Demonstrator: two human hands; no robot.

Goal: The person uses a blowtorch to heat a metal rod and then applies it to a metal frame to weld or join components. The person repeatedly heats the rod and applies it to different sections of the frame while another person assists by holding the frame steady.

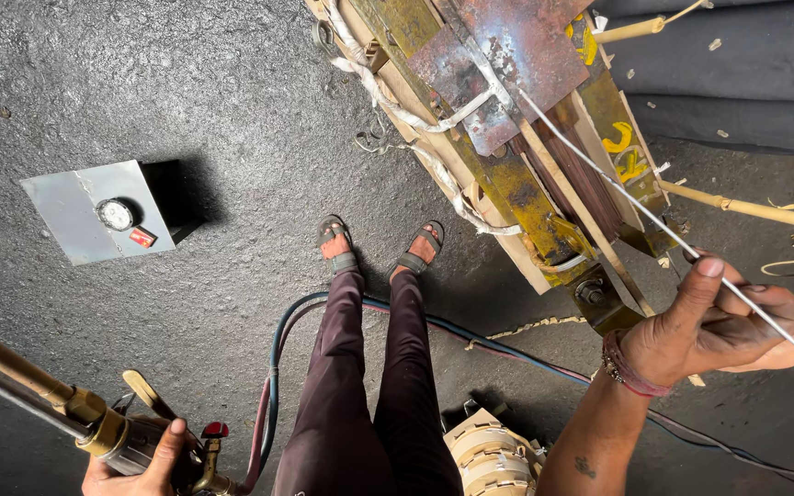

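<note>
two hoses cross floor; metal box left of feet.

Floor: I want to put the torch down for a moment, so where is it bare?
Bare asphalt floor lies between the grey metal box and the rusty frame, and below the box. Crowded: hoses by the feet, scraps beside the frame.

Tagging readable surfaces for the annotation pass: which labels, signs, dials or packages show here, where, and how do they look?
Round white gauge dial: on the square grey metal box, left on the floor.
Small red rectangular label: same box top, just right of the dial.
Yellow painted marks: on the rusty metal-and-wood frame, upper right, curved strokes.
No packages or screens.
</note>
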